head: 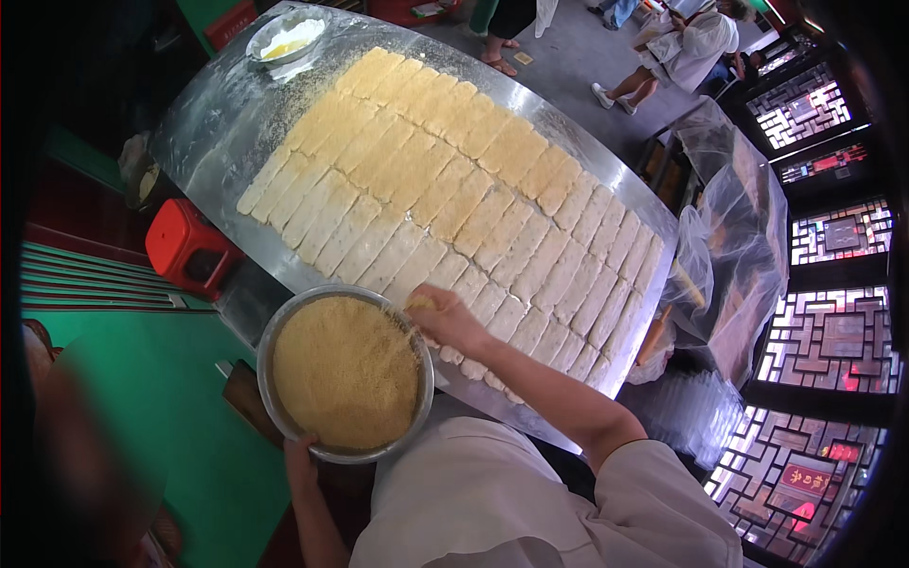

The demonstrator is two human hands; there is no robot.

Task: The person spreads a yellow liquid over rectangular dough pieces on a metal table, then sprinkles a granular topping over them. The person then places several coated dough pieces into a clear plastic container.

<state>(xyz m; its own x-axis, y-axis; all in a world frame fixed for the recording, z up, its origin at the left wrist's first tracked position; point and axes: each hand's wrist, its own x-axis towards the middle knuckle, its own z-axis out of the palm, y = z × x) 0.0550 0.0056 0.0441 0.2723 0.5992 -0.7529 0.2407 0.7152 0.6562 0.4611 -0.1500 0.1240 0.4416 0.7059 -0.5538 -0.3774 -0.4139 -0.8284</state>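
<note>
My left hand [302, 458] grips the lower rim of a round metal bowl [264, 369] beside my waist. Tan granular crumbs [344, 373], possibly sesame seeds, fill much of it. Just past the bowl's right rim, my right hand [447, 321] is closed around a pinch of these crumbs, and some grains trail off near the rim. Rows of flat, oblong dough strips [490, 220] lie close together on a metal worktable [213, 156]. A tan coating covers the far strips; those nearer me and to the right look pale.
A metal bowl [285, 35] with white powder and something yellow stands at the table's far left corner. Beside the table is a red plastic stool [186, 245]. Clear plastic sheeting [738, 234] covers things at the right. People [692, 46] stand beyond the table.
</note>
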